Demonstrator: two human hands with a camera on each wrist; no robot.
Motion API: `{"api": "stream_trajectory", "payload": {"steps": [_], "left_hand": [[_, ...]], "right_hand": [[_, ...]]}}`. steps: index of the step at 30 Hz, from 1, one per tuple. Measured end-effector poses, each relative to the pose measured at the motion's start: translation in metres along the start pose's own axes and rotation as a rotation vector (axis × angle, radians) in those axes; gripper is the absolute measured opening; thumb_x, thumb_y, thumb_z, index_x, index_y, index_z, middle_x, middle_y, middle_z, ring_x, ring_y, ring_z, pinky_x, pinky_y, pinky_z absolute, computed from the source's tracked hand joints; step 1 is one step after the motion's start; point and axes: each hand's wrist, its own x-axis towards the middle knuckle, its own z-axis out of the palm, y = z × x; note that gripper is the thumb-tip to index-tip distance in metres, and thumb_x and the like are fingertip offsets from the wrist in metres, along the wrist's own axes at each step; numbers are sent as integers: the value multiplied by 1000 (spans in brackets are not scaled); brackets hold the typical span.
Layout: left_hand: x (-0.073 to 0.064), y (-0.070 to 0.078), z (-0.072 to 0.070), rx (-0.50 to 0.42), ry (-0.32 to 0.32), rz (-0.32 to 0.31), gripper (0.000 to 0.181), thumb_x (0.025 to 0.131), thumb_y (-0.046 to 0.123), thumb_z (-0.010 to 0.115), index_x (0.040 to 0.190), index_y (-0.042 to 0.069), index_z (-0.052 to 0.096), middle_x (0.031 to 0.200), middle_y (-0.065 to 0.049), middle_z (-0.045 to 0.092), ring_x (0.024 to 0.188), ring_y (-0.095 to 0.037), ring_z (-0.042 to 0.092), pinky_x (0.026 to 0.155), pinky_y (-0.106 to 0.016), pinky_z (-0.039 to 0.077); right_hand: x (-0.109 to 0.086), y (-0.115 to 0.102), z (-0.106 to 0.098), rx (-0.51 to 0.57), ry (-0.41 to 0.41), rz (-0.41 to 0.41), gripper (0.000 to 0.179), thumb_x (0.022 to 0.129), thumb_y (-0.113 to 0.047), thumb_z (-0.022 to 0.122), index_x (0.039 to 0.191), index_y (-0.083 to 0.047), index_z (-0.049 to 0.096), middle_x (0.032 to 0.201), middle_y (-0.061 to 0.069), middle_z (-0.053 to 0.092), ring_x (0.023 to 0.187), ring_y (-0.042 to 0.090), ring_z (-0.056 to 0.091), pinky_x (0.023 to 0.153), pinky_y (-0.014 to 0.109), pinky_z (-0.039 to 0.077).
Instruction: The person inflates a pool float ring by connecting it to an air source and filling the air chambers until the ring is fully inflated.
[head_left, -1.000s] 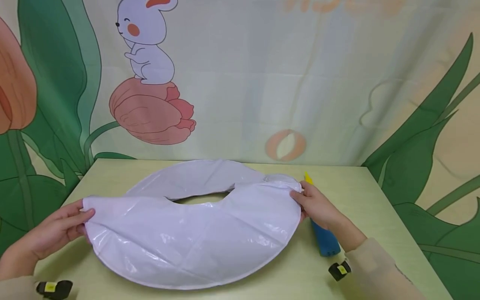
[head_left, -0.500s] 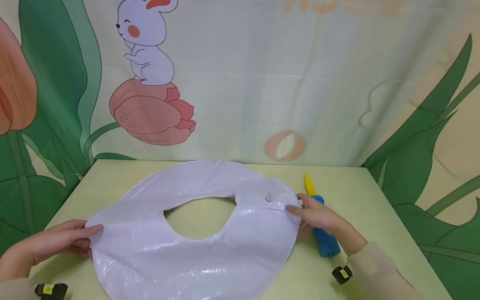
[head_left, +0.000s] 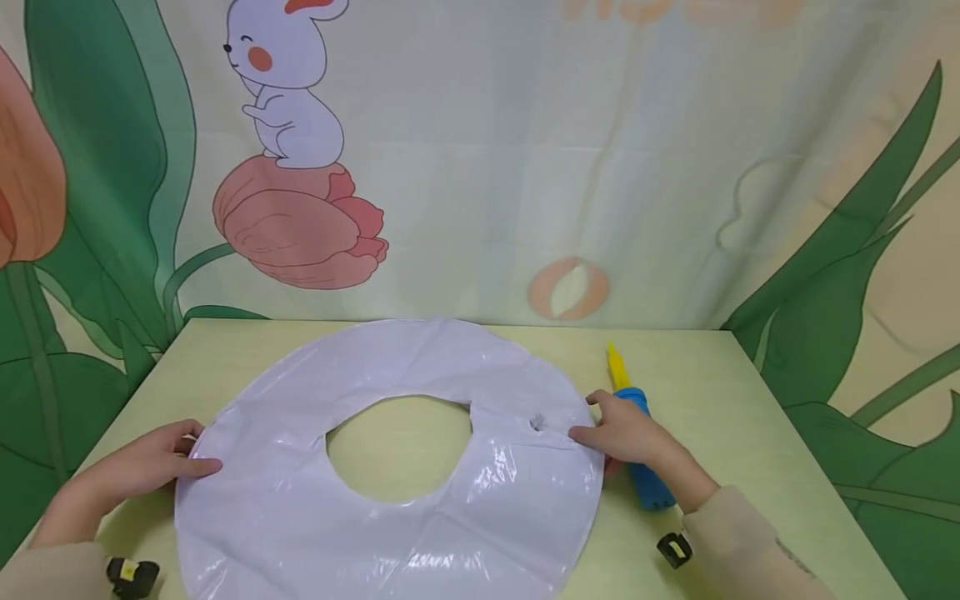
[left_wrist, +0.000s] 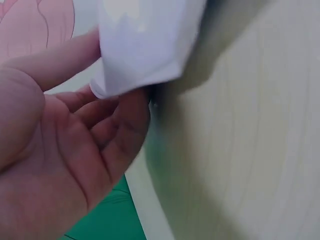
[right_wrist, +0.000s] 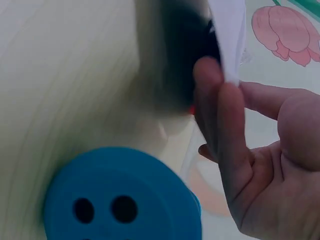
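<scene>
A flat, deflated swim ring (head_left: 375, 542), white and glossy with creases, lies spread on the table with its round hole in the middle. A clear valve (head_left: 537, 423) sits on its right part. My left hand (head_left: 153, 462) pinches the ring's left edge, thumb on top and fingers beneath; the left wrist view shows the curled fingers (left_wrist: 127, 120) under the white sheet. The right edge, near the valve, is pinched by my right hand (head_left: 626, 429). In the right wrist view, thumb and fingers (right_wrist: 232, 125) meet around that edge. The ring's underside is mostly hidden.
Just right of my right hand lies a blue hand pump (head_left: 651, 487) with a yellow nozzle (head_left: 617, 367); its holed end (right_wrist: 120, 190) fills the lower right wrist view. Behind the pale table (head_left: 690, 358) hangs a printed curtain (head_left: 480, 167) with a rabbit and flowers.
The ring's near half was raised and folded over the hole; it has come down flat, showing the whole hole. My left hand dipped, then shifted slightly right; my right hand moved slightly down.
</scene>
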Motion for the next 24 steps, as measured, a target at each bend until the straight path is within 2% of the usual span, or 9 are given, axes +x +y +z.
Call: {"api": "stream_trajectory", "payload": {"steps": [6,9,18,24], "left_hand": [[9,2,-1,163,137,41,36,94,19,76,104,-7,55,95,-10,60,83,-23,54,68,-34,48],[12,0,-2,181,181,50,37,92,17,77,104,-10,54,94,-12,61,83,-24,55,68,-37,49],[20,-8,-3,241,212,-30,46,87,22,80,105,-11,54,96,-21,62,84,-33,61,71,-46,54],[23,1,-7,288,245,-65,49,88,17,77,112,-16,49,99,-30,59,88,-42,61,77,-55,53]], "right_hand": [[6,2,7,-94,11,-30,63,96,-23,74,143,7,42,74,8,65,46,23,64,48,35,54],[8,1,11,-145,18,-32,63,96,-24,75,141,5,44,69,7,63,45,22,62,47,33,53],[10,-2,22,-208,-2,0,56,94,-25,78,135,2,51,61,8,62,47,23,62,49,32,51],[9,-3,26,-246,-14,-19,48,93,-27,78,127,0,57,61,6,60,48,21,58,49,29,48]]}}
